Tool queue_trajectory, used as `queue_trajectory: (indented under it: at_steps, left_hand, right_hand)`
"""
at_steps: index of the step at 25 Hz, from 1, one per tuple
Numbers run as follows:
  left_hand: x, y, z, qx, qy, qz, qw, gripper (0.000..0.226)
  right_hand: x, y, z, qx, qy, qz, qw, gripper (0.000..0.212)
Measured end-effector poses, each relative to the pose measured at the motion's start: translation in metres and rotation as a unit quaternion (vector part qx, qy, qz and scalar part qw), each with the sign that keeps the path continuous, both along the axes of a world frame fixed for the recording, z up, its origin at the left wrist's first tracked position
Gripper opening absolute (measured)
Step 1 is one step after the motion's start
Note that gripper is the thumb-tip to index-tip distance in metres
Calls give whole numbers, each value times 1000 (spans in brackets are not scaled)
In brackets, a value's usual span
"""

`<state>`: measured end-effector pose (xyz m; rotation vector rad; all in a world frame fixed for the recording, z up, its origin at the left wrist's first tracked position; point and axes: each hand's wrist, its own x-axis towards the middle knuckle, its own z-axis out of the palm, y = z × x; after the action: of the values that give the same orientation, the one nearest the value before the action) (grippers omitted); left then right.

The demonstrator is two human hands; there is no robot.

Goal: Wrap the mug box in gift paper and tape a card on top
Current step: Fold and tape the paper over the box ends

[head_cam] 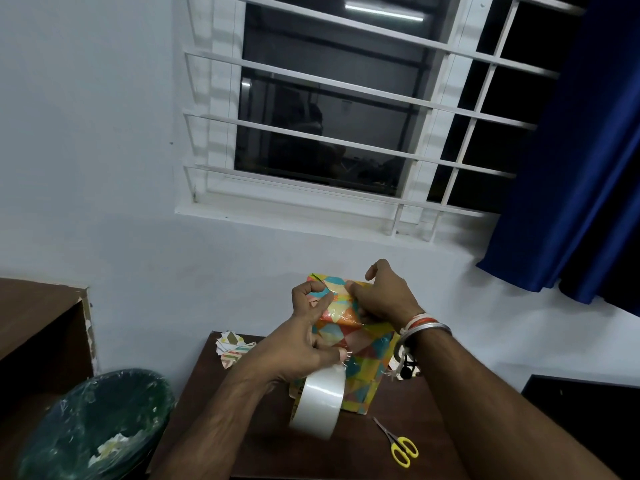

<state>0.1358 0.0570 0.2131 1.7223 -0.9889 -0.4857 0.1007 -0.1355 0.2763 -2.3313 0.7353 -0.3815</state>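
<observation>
- The mug box (356, 393) stands upright on the dark wooden surface (346, 455), already covered in colourful gift paper (332, 332).
- The step in hand looks like taping down the folded top end. A clear strip seems to run over the box's upper face, though its ends are hard to make out.
- The left hand (304, 341), at the box's left side, has its fingers (341, 355) clamped on the tape roll (322, 400), which hangs in front of the box.
- The right hand (384, 299) sits on top of the box, fingers curled over the upper edge and thumb underneath, gripping the fold.
- Yellow-handled scissors (401, 445) lie near the box's right front. Paper scraps (235, 348) lie to its left, and a lined bin (93, 427) stands further left.
- Next call: cut or tear the strip and press it flat — then find the card, which is not in view.
</observation>
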Motion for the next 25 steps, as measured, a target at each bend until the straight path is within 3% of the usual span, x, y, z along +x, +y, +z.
queue_trajectory:
  at_steps: [3, 7, 11, 15, 19, 23, 25]
  left_hand:
    - [1, 1, -5, -23, 5, 1, 1000, 90]
    - [0, -2, -5, -21, 10, 17, 1000, 90]
    - [0, -5, -6, -11, 3, 29, 1000, 98]
    - [-5, -3, -3, -27, 29, 14, 999, 93]
    - [-7, -6, 0, -34, 17, 21, 999, 91]
    - [-13, 4, -7, -125, 77, 29, 989, 83]
    - [-16, 10, -18, -179, 111, 42, 977, 73]
  right_hand:
    - [-10, 2, 3, 26, 11, 36, 999, 46]
    - [-16, 3, 1, -33, -3, 54, 998, 44]
    - [-23, -2, 2, 17, 3, 92, 996, 39]
    - [-28, 0, -8, -121, -45, 130, 983, 32]
    - [-23, 9, -17, -152, -53, 95, 982, 37]
    - [-26, 11, -3, -153, -42, 117, 980, 47]
    - [-34, -1, 0, -236, -36, 110, 965, 64]
